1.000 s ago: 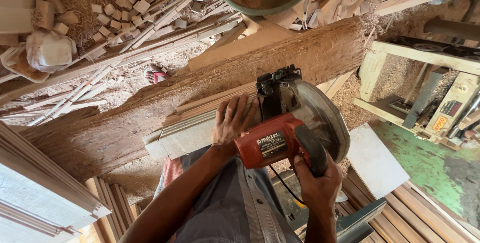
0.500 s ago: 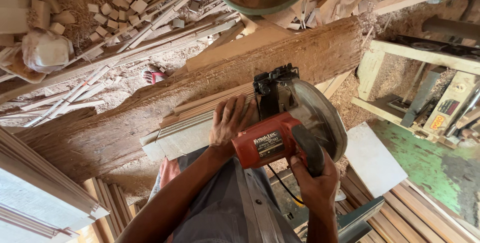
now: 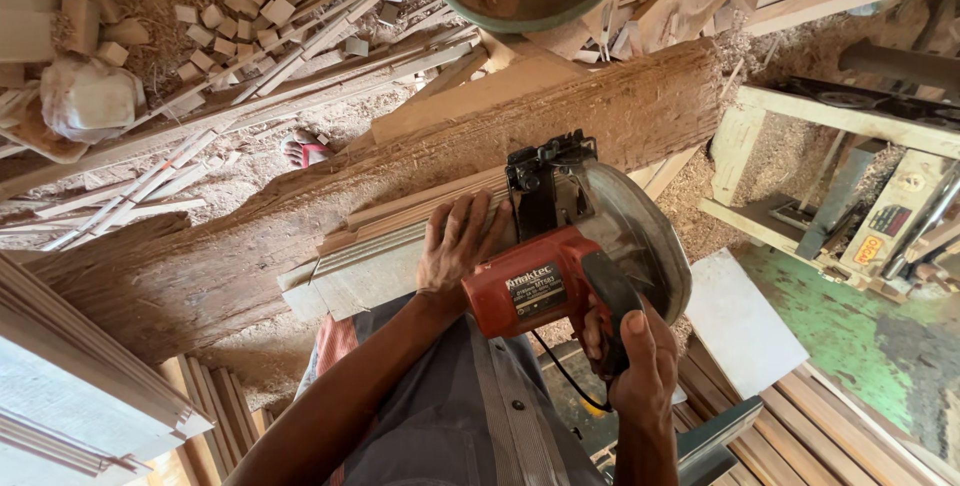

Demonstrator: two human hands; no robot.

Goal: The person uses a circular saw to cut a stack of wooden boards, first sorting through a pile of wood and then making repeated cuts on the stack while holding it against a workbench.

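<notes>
Sawdust in green basin [image 3: 480, 6]; right hand [image 3: 640, 366] grips saw [image 3: 560, 266]

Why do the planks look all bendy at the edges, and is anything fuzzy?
Head view: the wide lens curves straight planks near the edges; daylight is soft and even, with no glare. The red circular saw, the left hand and the right hand look sharp; nothing is noticeably blurred.
</notes>
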